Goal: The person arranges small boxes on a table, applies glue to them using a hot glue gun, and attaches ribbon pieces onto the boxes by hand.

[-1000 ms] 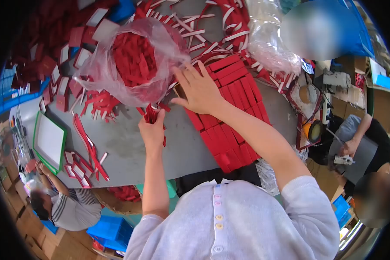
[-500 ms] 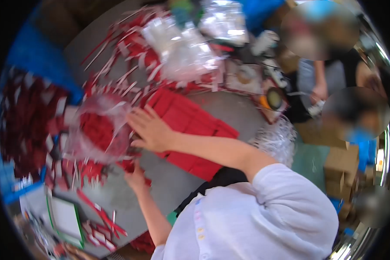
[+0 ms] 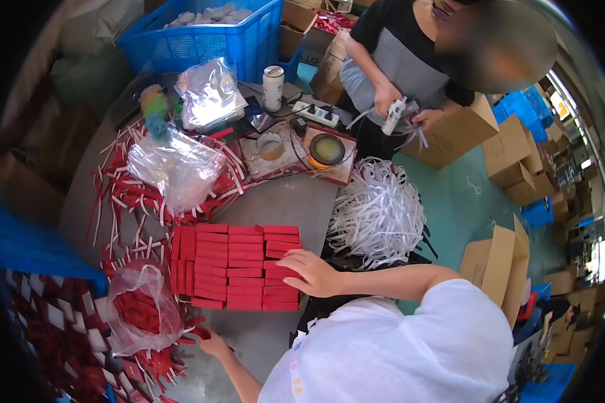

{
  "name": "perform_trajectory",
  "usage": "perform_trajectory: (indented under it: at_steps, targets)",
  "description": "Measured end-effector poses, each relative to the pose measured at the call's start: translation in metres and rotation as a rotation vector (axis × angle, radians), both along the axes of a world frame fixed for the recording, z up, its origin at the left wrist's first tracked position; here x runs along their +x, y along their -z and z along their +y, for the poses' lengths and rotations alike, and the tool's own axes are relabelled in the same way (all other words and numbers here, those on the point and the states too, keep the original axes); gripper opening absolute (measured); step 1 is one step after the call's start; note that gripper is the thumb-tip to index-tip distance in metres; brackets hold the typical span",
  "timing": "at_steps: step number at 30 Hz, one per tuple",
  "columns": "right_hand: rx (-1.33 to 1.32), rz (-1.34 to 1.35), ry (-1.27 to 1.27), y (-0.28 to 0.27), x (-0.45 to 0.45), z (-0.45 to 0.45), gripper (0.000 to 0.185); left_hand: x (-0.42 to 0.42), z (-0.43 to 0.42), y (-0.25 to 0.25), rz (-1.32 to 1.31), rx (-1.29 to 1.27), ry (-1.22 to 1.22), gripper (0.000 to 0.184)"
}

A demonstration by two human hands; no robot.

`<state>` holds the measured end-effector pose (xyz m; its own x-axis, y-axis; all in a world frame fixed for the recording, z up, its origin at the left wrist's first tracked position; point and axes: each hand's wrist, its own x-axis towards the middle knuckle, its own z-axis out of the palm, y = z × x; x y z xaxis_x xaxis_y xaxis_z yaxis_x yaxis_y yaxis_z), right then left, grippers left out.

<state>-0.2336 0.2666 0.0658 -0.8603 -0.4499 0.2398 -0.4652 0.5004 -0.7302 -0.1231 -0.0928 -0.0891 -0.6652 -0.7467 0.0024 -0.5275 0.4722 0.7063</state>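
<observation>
Rows of small red boxes lie packed together in a block on the grey table. My right hand rests on the right end of this block, fingers apart and bent over the boxes. Lower left, my left hand is closed on red strips, partly hidden by the fingers, beside a clear plastic bag. Inside the bag is a heap of red pieces. More red and white strips spread behind the block.
A person across the table holds a white bottle. White ribbons are heaped at the table's right edge. Two small round pots, a can, a power strip and plastic packets stand behind. A blue crate is farther back.
The view has swung to the right. My right hand has moved from the block's end near the bag to its opposite end. My left hand still holds red strips near the bag.
</observation>
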Motion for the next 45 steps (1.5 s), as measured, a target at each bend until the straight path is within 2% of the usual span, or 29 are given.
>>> perform_trajectory:
  at_steps: [1,3,5,6,10,13,17,19,23,26,28,31,35,41,45]
  targets:
    - [0.026,-0.034,0.022,-0.002,0.010,0.014,0.038,0.001,0.002,-0.002,0.005,-0.009,0.014,0.025]
    - [0.104,-0.108,0.006,-0.007,0.029,0.044,0.036,0.004,0.002,-0.002,-0.137,-0.219,0.059,0.024]
    - [0.170,-0.141,0.002,-0.011,0.047,0.075,0.033,0.006,0.005,-0.004,-0.127,-0.247,0.059,0.023]
    - [0.262,-0.187,-0.036,-0.015,0.054,0.092,0.032,0.005,0.006,-0.004,-0.122,-0.264,0.045,0.022]
    - [0.919,-0.665,-0.216,-0.031,0.077,0.158,0.026,0.005,0.007,0.009,-0.130,-0.291,-0.004,0.021]
    - [1.068,-0.830,-0.534,-0.053,0.091,0.192,0.030,0.005,0.010,0.018,-0.171,-0.328,-0.065,0.025]
    - [0.920,-1.009,-0.640,-0.090,0.111,0.199,0.036,0.003,0.012,0.014,-0.276,-0.374,-0.082,0.029]
    - [0.684,-0.998,-0.772,-0.090,0.118,0.208,0.036,-0.003,0.020,0.011,-0.288,-0.349,-0.110,0.030]
    - [0.796,-0.952,-0.739,-0.084,0.115,0.219,0.036,-0.004,0.013,0.024,-0.348,-0.399,-0.143,0.033]
    - [0.627,-0.844,-0.622,-0.069,0.122,0.231,0.036,-0.003,0.024,0.012,-0.426,-0.502,-0.144,0.034]
    - [0.426,-0.738,-0.505,-0.061,0.122,0.239,0.026,-0.011,0.043,0.000,-0.393,-0.475,-0.217,0.036]
    - [0.560,-0.803,-0.606,-0.049,0.122,0.243,0.036,-0.008,0.027,0.018,-0.470,-0.459,-0.218,0.039]
    - [0.440,-0.750,-0.576,-0.028,0.136,0.251,0.032,0.001,0.009,0.042,-0.394,-0.567,-0.115,0.039]
    - [0.378,-0.731,-0.490,-0.031,0.142,0.251,0.030,0.001,-0.006,0.060,-0.478,-0.601,-0.154,0.038]
    - [0.294,-0.678,-0.439,-0.026,0.137,0.252,0.030,0.003,0.000,0.067,-0.440,-0.753,-0.221,0.038]
